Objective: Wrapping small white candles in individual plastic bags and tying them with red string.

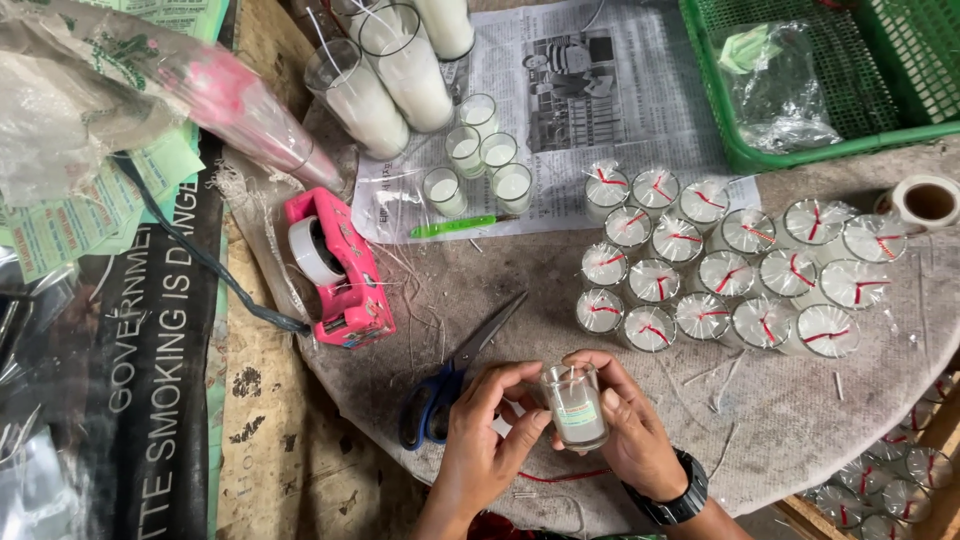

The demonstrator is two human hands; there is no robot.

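At the near edge of the desk [600, 290], both hands close around one small glass candle [575, 405], held upright just above the desk's grey cloth covering. The left hand [480, 445] has its fingers [505, 385] curled onto the glass's left side and its thumb pressed low against the label; the right hand [630, 430] wraps the other side, fingers bent over the rim, with a black wristwatch [675, 500] on that wrist. The candle is a clear jar filled with white wax, with a pale label on its front. Just left of the hands lie blue-handled scissors [450, 380], blades pointing toward the desk's middle. Farther toward the left edge sits a pink tape dispenser [335, 265]. Toward the right edge stands a tight cluster of wrapped candles [725, 270], each covered in clear film tied with red string. At the far side, on a sheet of newspaper [590, 110], stand several small unwrapped candles [480, 155], tall glass candles [390, 75] and a green pen [450, 227]. A green plastic basket [800, 150] takes the far right corner, with a roll of tape [925, 200] beside it.
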